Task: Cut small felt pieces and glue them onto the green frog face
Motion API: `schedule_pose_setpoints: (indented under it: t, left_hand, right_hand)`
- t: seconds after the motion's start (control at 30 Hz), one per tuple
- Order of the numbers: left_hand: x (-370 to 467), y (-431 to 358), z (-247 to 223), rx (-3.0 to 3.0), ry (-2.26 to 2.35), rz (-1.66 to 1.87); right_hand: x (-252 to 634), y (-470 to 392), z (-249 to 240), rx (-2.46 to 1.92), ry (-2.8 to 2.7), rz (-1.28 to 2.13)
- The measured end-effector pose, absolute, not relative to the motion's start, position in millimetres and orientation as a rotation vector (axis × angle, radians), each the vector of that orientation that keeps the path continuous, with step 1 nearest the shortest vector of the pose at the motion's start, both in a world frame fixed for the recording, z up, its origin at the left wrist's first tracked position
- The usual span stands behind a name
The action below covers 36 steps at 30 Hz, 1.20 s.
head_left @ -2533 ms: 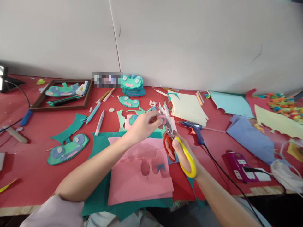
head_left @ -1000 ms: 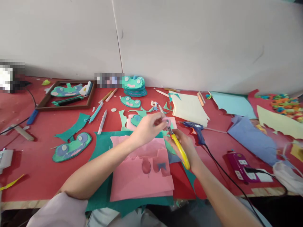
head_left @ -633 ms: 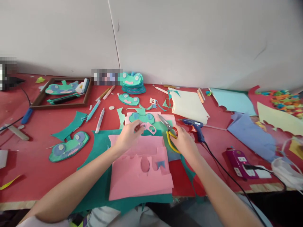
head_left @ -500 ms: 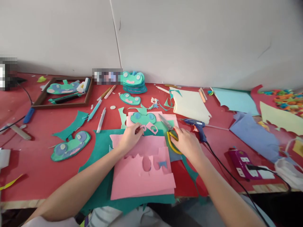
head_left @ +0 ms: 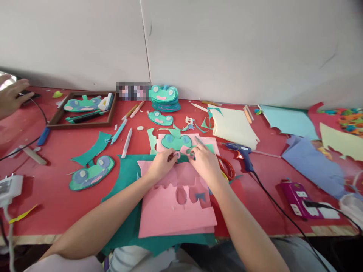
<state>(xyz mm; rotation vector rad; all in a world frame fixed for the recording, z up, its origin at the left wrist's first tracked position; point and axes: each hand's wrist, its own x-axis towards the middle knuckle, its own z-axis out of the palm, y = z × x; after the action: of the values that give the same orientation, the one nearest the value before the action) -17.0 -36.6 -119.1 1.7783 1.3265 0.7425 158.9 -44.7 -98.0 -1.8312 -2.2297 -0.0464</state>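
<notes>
My left hand [head_left: 164, 163] pinches a small pink piece [head_left: 177, 154] above the pink sheets [head_left: 176, 219]. Close by on the right, my right hand [head_left: 204, 160] has its fingers closed on a pink scrap with a hole [head_left: 185, 150]. Just beyond both hands lies a green frog-face shape [head_left: 176, 141] with blue eye circles. The scissors [head_left: 227, 167], with red and yellow handles, lie beside and partly beneath my right hand. Dark green felt [head_left: 121, 226] is spread under the pink sheets.
Left are a brown frame [head_left: 82, 126] and a finished frog face [head_left: 92, 173]. Behind stands a stack of frog faces [head_left: 166, 104]. Right are a blue glue gun [head_left: 241, 150], its cord and a purple power strip [head_left: 300, 200]. Another person's hand [head_left: 11, 96] shows far left.
My right hand has let go of the scissors and moved left onto the holed pink scrap. Another person's hand has appeared at the far left. The view has shifted slightly.
</notes>
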Motion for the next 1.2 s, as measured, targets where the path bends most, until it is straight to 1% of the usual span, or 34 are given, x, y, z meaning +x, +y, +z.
schedule_pose_setpoints:
  t: [0.17, 0.27, 0.4, 0.6, 0.7, 0.83, 0.93, 1.03, 1.2]
  left_hand:
    - [-19, -36, -122, 1.7, 1.297, 0.804]
    - [-21, -33, -124, 1.572, 1.255, 0.982]
    - [-23, -28, -123, 1.425, 1.242, 1.177]
    - [-25, -28, -121, 1.438, 1.255, 1.067]
    - [-25, -28, -119, 1.4, 1.308, 1.042]
    - [-26, -27, -116, 1.303, 1.282, 1.133]
    - [-27, -28, -114, 1.258, 1.255, 1.172]
    - [-26, -29, -115, 1.254, 1.23, 1.143]
    - [-24, -32, -114, 1.397, 1.177, 1.039]
  right_hand:
    - [157, -32, -107, -1.772, -1.948, 0.068]
    - [157, -27, -114, -1.583, -1.808, 0.114]
    - [156, -24, -124, -1.393, -1.836, 0.209]
    - [154, -31, -117, -1.334, -1.981, 0.311]
    - [152, -32, -116, -1.404, -1.811, 0.431]
    - [148, -32, -115, -1.5, -1.493, 0.719]
    - [142, -35, -111, -1.489, -1.448, 0.948]
    - [137, -36, -108, -1.399, -1.456, 0.983]
    - [134, -32, -110, -1.308, -1.282, 1.025]
